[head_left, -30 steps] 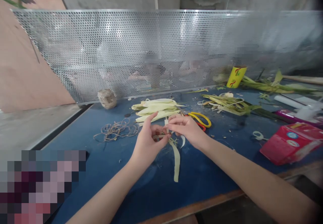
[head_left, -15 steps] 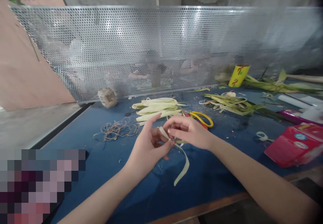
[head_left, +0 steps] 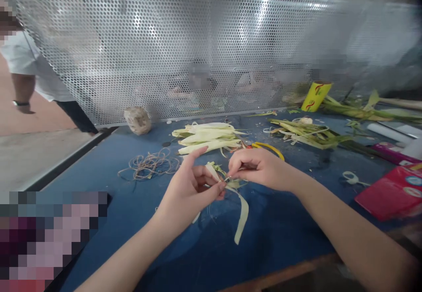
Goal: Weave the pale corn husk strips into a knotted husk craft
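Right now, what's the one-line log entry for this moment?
left hand: pinches leaf strip | right hand: pinches same strip | nearby: yellow scissors, twine, leaf pile

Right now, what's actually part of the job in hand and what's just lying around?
In use: left hand and right hand, both pinching the leaf strip; pale leaf pile, likely supply.
Lying about: scissors, twine tangle, red packet, yellow cup.

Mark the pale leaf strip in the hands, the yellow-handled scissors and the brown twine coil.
pale leaf strip [head_left: 244, 215], head view, lower hanging part.
yellow-handled scissors [head_left: 271, 147], head view, yellow handle loop.
brown twine coil [head_left: 150, 165], head view, middle of the tangle.
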{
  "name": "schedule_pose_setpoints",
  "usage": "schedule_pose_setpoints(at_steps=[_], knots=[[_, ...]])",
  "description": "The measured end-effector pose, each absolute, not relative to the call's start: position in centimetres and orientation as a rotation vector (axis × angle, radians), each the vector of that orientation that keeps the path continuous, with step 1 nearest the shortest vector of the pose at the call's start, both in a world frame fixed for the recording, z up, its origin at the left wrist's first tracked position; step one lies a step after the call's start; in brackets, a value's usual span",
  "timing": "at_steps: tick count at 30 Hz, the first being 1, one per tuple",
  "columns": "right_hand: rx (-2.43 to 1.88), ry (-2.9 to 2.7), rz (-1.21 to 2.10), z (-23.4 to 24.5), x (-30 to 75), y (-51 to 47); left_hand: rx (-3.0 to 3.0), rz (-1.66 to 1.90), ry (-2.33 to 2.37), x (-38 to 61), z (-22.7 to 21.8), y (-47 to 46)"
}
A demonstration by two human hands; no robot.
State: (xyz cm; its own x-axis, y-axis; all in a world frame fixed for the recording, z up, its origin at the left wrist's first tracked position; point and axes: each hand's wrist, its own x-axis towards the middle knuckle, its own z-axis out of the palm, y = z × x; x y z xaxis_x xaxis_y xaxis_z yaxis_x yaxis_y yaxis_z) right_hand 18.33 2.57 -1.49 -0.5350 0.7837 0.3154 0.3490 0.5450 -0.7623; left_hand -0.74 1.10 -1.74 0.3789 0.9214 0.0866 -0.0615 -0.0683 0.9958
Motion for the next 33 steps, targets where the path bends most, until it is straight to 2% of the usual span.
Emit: schedule_pose_setpoints(at_steps=[11, 18, 22, 33], knots=[[-0.930, -1.944, 1.188, -2.2, 17.6, 2.4, 1.301, 1.063, 0.725, -1.2, -1.5, 1.0], [-1.005, -1.999, 0.880, -2.6, 16.2, 1.6, 1.307, 1.013, 0.863, -1.4, -1.5, 1.0], [-0.933, -2.008, 0.812, -2.5, 16.1, 1.6, 1.256, 0.977, 0.910, -1.4, -1.2, 1.0], [-1.037, -1.666, 1.068, -2.7, 15.4, 1.8, 1.260, 0.948, 0.835, -1.3, -0.9, 0.6]])
